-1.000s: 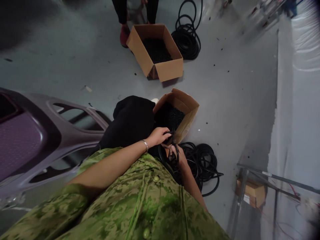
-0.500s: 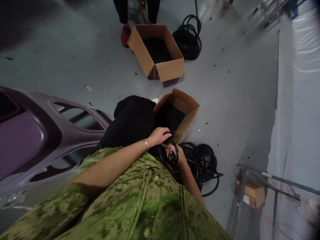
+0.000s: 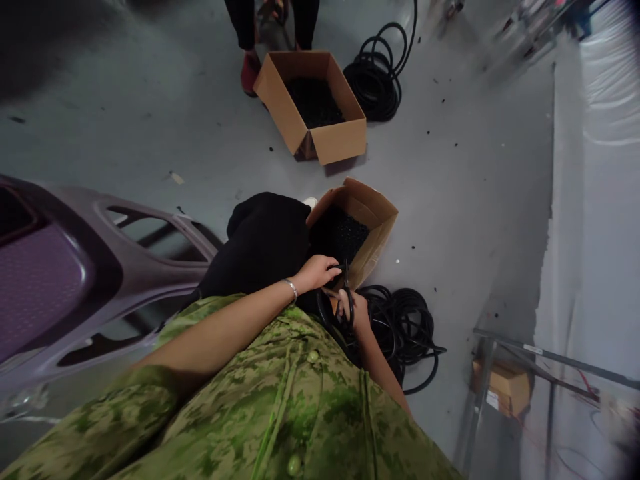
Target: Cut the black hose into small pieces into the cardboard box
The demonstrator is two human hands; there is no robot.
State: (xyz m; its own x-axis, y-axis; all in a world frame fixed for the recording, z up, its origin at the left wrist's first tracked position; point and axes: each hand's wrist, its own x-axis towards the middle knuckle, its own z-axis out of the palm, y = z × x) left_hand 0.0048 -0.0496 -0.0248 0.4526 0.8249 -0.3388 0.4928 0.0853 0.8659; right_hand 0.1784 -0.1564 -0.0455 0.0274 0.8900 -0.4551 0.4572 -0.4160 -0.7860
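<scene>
My left hand (image 3: 319, 272) pinches a black hose (image 3: 323, 308) close to its end, over the near edge of an open cardboard box (image 3: 383, 217). Small black pieces (image 3: 345, 232) fill the bottom of that box. Black-handled scissors (image 3: 349, 293) are in my right hand (image 3: 356, 310), just right of my left hand, with their blades pointing up toward the hose end. Beside my right forearm, a coil of black hose (image 3: 413, 320) lies on the floor.
A second cardboard box (image 3: 340, 140) holds black pieces, beside another hose coil (image 3: 373, 87) and a person's legs (image 3: 243, 27). A purple chair (image 3: 45, 287) stands at left. A metal frame (image 3: 530, 350) and small box (image 3: 507, 387) are at lower right.
My right hand and the scissors have shifted slightly, and the blades look narrower. At the far coil, the hose loops have spread upward and right. The other person's hand has come further into view.
</scene>
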